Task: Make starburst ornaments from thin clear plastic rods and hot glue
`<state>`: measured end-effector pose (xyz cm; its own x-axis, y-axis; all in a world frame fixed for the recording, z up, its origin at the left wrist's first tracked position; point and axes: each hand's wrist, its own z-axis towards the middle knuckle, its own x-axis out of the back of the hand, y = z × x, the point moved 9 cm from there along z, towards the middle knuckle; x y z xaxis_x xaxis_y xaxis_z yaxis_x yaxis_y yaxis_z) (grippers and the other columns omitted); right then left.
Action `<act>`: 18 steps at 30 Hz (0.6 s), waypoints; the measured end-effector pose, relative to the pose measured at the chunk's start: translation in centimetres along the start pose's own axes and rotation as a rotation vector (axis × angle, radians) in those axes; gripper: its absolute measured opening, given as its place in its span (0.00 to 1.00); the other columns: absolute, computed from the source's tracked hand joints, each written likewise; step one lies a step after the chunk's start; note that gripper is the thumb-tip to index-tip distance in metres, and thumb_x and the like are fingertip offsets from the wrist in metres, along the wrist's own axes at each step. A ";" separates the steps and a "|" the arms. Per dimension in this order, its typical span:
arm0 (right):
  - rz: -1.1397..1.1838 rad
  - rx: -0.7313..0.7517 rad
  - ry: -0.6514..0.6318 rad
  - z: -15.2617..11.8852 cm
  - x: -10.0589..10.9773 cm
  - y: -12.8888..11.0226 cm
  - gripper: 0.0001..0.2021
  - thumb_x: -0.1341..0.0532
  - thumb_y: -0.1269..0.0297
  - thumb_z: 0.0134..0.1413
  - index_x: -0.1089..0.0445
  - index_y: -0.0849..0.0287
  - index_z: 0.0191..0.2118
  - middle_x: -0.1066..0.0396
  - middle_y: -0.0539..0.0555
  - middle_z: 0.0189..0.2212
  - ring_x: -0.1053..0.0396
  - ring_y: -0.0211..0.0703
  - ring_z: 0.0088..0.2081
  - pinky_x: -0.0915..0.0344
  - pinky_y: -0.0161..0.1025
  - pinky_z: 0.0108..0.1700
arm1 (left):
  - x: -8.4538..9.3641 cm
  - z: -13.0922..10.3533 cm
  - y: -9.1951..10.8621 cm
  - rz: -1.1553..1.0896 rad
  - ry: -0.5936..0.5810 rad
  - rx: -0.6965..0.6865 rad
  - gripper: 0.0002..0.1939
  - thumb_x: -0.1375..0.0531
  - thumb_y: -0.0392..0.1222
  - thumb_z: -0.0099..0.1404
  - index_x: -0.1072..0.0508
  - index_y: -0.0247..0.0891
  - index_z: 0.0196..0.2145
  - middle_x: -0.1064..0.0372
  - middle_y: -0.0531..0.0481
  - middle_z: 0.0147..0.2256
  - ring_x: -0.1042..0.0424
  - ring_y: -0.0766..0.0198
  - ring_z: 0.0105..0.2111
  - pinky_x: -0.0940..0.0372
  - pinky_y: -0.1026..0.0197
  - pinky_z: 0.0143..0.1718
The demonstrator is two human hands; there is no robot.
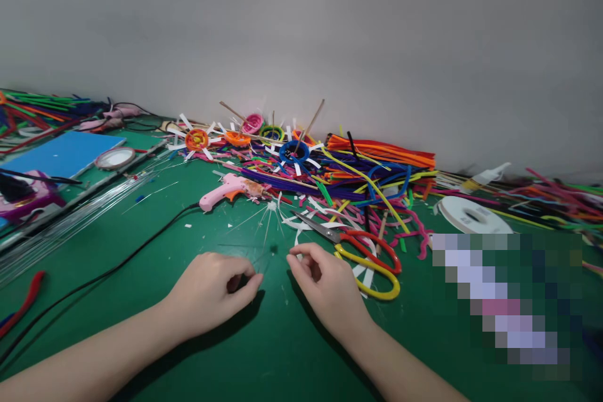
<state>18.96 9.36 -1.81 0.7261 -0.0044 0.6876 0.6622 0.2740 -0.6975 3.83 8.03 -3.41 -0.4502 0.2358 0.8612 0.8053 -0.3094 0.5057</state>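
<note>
Even, rather dim light comes from above, leaving a small glare at the top of the smooth grey wall [301, 44]. Soft dark shadows lie on the flat green worktop [264, 352] beneath the bare hands [207, 292]. Wide-angle distortion stretches the edges; fine detail looks soft, and coarse pixel blocks obscure the lower right.

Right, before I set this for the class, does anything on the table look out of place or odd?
Yes: the pink glue gun lies on its side, pointing toward a heap of pipe cleaners, rather than in a stand. White paper strips lie strewn around the scissors, looking untidy. Nothing looks clearly damaged.
</note>
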 end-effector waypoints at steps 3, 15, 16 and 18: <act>0.026 -0.030 0.016 -0.1 0.2 0.2 0.10 0.45 0.57 0.57 0.34 0.58 0.34 0.44 0.43 0.17 0.42 0.35 0.19 0.46 0.32 0.23 | 0.6 -0.2 0.1 0.021 0.072 -0.030 0.19 0.52 0.51 0.64 0.30 0.40 0.23 0.39 0.56 0.17 0.41 0.69 0.19 0.51 0.65 0.23; -0.020 0.120 0.116 -0.8 1.3 -1.3 0.11 0.46 0.60 0.57 0.40 0.57 0.25 0.52 0.41 0.15 0.49 0.32 0.17 0.51 0.31 0.21 | 7.6 -2.0 -1.4 0.089 0.577 -0.040 0.20 0.52 0.45 0.66 0.33 0.38 0.19 0.40 0.56 0.15 0.43 0.70 0.17 0.47 0.65 0.23; -0.024 0.136 0.121 -0.8 1.4 -1.5 0.12 0.46 0.60 0.57 0.41 0.56 0.24 0.52 0.42 0.15 0.50 0.31 0.17 0.51 0.31 0.21 | 8.0 -1.9 -1.9 0.088 0.588 0.005 0.19 0.52 0.45 0.66 0.32 0.38 0.21 0.39 0.56 0.16 0.43 0.70 0.17 0.46 0.65 0.23; -0.033 0.163 0.125 -0.9 1.4 -1.8 0.12 0.46 0.61 0.57 0.43 0.56 0.23 0.51 0.42 0.15 0.49 0.31 0.17 0.51 0.31 0.20 | 9.0 -1.8 -3.0 0.080 0.627 0.074 0.16 0.51 0.46 0.65 0.31 0.38 0.25 0.35 0.54 0.21 0.38 0.69 0.21 0.44 0.65 0.26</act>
<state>18.99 8.00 0.21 0.7288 -0.1325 0.6717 0.6542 0.4241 -0.6262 -3.32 9.45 2.95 -0.5096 -0.3769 0.7735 0.8603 -0.2342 0.4528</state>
